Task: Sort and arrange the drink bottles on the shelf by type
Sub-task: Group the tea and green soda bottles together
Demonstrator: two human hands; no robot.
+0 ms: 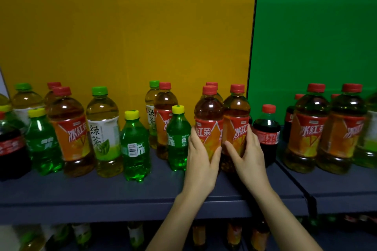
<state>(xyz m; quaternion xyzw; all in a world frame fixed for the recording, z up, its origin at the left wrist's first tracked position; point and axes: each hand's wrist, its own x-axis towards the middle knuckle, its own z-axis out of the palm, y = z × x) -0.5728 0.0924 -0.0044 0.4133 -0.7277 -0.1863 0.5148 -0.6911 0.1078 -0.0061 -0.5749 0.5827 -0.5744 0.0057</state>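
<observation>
Red-capped and amber, two bottles of iced tea stand upright and touching at the middle of the shelf (142,193), one in each of the person's hands. The left hand (201,155) wraps the left iced tea bottle (208,116) low on its label, fingers curled round the left flank and thumb across the front. The right hand (247,155) grips the right iced tea bottle (236,112) in mirror fashion.

The step looks like moving this matched pair together to join their own kind. More iced tea (308,128) stands on the next section to the right, which is a likely home for them. Keeping the holds low and firm should stop the tall bottles tipping, and lifting them slightly towards the near edge would clear the neighbours. Those neighbours are close. A small green soda bottle (177,138) stands just left of the left hand, and a cola bottle (267,134) stands just right of the right hand. A wide elbow or a sideways slide could knock either over.
</observation>
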